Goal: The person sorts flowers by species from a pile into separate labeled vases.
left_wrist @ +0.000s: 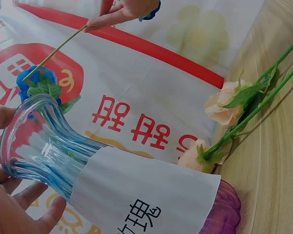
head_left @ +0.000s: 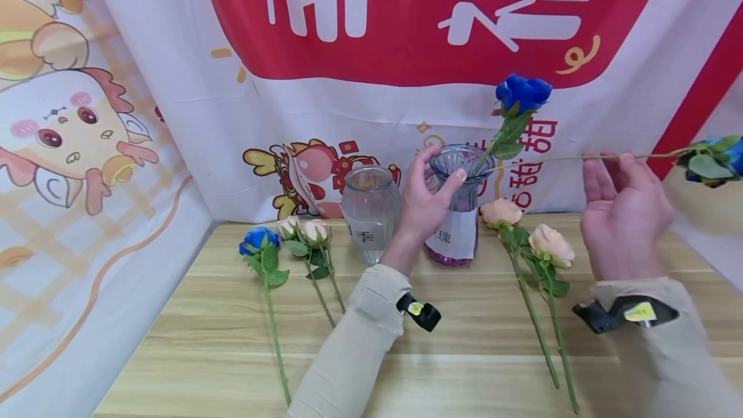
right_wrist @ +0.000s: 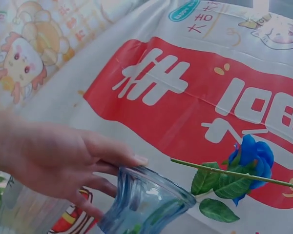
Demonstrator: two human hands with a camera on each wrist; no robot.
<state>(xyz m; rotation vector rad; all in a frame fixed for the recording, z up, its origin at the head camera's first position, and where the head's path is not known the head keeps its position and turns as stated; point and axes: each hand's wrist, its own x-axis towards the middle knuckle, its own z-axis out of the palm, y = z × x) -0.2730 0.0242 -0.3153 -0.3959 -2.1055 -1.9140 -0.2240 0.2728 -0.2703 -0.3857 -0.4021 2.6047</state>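
Observation:
My left hand (head_left: 426, 195) grips the flared neck of a bluish glass vase (head_left: 462, 195) with a purple base and a white paper label. One blue rose (head_left: 522, 94) stands in this vase, leaning right. My right hand (head_left: 625, 215) pinches the stem of another blue rose (head_left: 713, 161), held nearly level with its bloom far right. The bare stem end points at the vase rim; in the right wrist view the stem (right_wrist: 210, 168) passes above the mouth. In the left wrist view, fingers (left_wrist: 29, 197) wrap around the vase's rim.
A clear labelled glass vase (head_left: 371, 211) stands left of the blue one. On the wooden table (head_left: 220, 340) lie a blue rose (head_left: 259, 240) and two cream roses (head_left: 316, 232) at left, two peach roses (head_left: 551, 245) at right. A printed cloth (head_left: 325, 102) hangs behind.

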